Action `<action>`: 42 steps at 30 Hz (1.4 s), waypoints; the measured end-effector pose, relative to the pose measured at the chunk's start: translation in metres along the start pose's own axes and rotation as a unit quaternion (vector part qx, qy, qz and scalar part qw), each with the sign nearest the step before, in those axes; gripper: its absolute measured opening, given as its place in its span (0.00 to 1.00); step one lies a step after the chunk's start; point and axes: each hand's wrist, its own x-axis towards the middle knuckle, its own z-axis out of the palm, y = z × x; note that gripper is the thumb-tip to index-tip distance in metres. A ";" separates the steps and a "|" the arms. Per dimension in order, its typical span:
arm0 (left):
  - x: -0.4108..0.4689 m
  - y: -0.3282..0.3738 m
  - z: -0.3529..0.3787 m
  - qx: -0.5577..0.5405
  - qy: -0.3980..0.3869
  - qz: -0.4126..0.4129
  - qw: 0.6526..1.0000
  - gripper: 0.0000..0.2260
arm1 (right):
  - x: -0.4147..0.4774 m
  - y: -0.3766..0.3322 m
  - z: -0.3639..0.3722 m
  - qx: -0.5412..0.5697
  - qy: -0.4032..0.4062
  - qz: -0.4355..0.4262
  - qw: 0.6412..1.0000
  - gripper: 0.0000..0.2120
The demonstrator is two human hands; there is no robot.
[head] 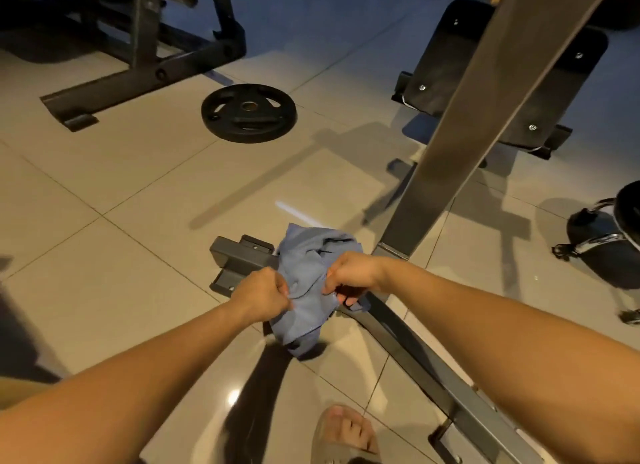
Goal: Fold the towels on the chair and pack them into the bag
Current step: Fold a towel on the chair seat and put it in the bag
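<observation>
Head cam, both arms extended fwd, left hand (261, 295) & right hand (349, 273) fingers clamped on bunched blue towel (304, 276)

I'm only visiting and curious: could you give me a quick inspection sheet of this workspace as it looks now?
Surface: glossy beige tiled floor.
Job's things: one blue-grey towel, bunched, not folded; no bag or chair seen.
Clutter: black weight plate lying flat on the floor.
Hands: left hand and right hand both grip the towel.
Cables: nothing seen.
Surroundings: grey metal frame below the towel, slanted metal post, black pad behind it.
</observation>
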 end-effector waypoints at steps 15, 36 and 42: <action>-0.175 -0.042 -0.175 -0.166 0.158 0.080 0.970 0.09 | -0.109 -0.170 0.007 -0.091 -0.001 -0.192 0.977 0.09; -0.345 0.001 -0.326 -0.275 0.272 0.217 0.896 0.11 | -0.227 -0.298 0.058 0.051 -0.026 -0.400 0.915 0.24; -0.402 -0.033 -0.362 -0.309 0.271 0.190 0.891 0.09 | -0.265 -0.339 0.106 0.090 -0.188 -0.429 0.879 0.15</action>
